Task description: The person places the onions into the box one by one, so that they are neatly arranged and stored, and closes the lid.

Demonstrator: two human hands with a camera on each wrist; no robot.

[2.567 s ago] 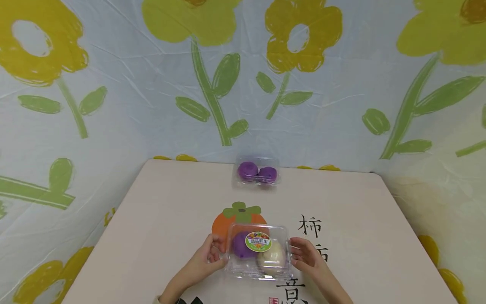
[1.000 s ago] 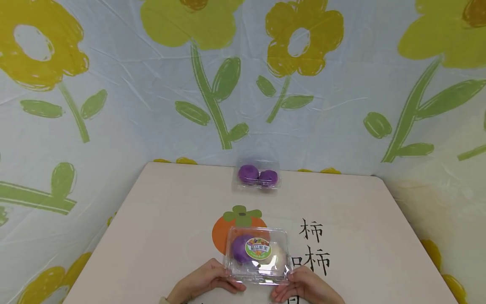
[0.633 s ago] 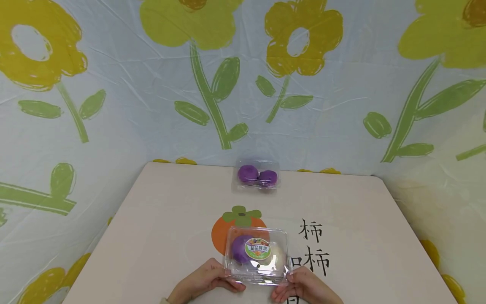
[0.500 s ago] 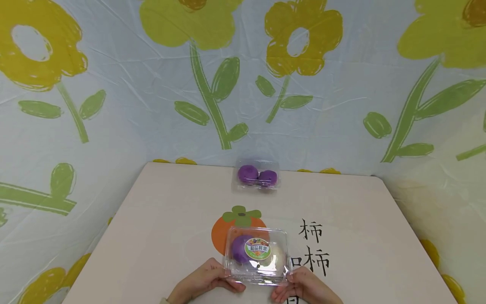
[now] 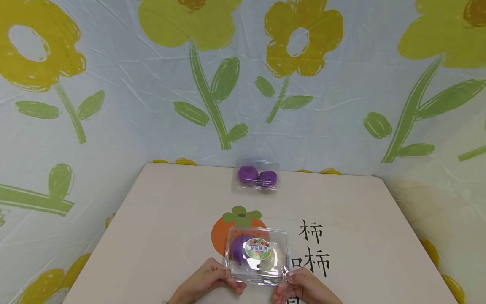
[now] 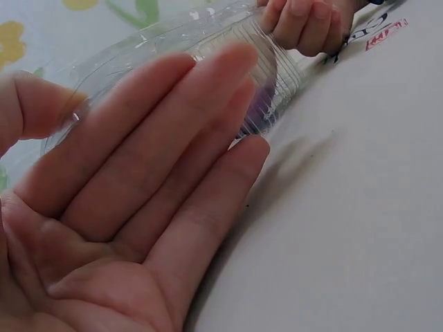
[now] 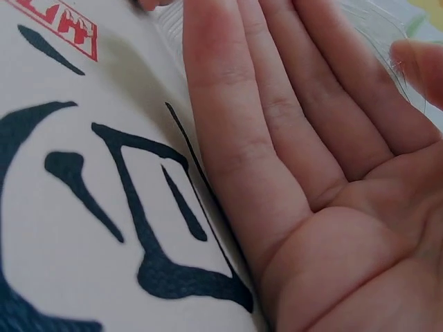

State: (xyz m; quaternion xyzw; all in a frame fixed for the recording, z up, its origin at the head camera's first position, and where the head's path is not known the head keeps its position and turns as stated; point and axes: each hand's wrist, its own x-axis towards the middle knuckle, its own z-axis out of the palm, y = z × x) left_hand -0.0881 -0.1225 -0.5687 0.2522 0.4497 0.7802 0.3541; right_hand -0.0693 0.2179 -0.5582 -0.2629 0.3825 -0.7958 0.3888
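Observation:
In the head view a clear plastic clamshell box (image 5: 258,276) is near the front of the table, over the printed persimmon. Through its lid show a purple round item (image 5: 238,250) and a cream-coloured one (image 5: 279,258), partly under glare. An oval fruit label (image 5: 258,248) is on the lid. My left hand (image 5: 206,278) pinches the box's near left corner, thumb on the edge, fingers underneath. At the near right corner my right hand (image 5: 305,285) pinches it likewise. Both wrist views show the thumbs at the plastic edge and the other fingers stretched out below.
A second clear box (image 5: 256,185) with two purple round items stands at the table's back edge, before the flowered cloth (image 5: 159,84). The pale table (image 5: 171,211) bears a printed persimmon (image 5: 220,236) and black characters (image 5: 317,261).
Both hands have moved from the box's left and right sides down to its near corners and now pinch them. Over the last second, the glare on the lid has shifted slightly.

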